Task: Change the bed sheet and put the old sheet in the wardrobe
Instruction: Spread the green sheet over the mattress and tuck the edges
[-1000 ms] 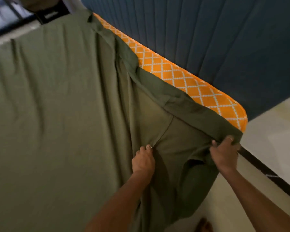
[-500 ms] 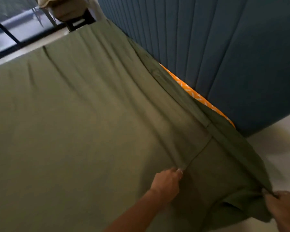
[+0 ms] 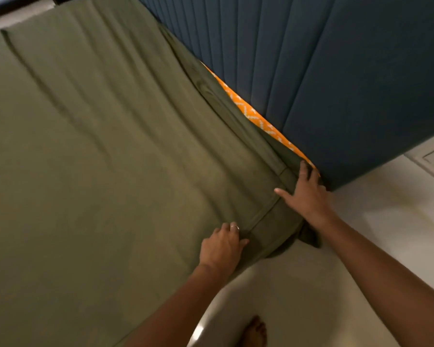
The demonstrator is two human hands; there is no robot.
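Green sheet (image 3: 115, 151) under both hands (image 3: 222, 246) (image 3: 308, 194), no writing legible.

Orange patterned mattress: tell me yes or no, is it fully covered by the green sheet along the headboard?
No. A strip of the orange patterned mattress shows between the green sheet and the blue headboard.

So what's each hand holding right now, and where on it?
Left hand grips the green sheet near its corner seam. Right hand holds nothing, pressing the sheet's corner flat by the headboard.
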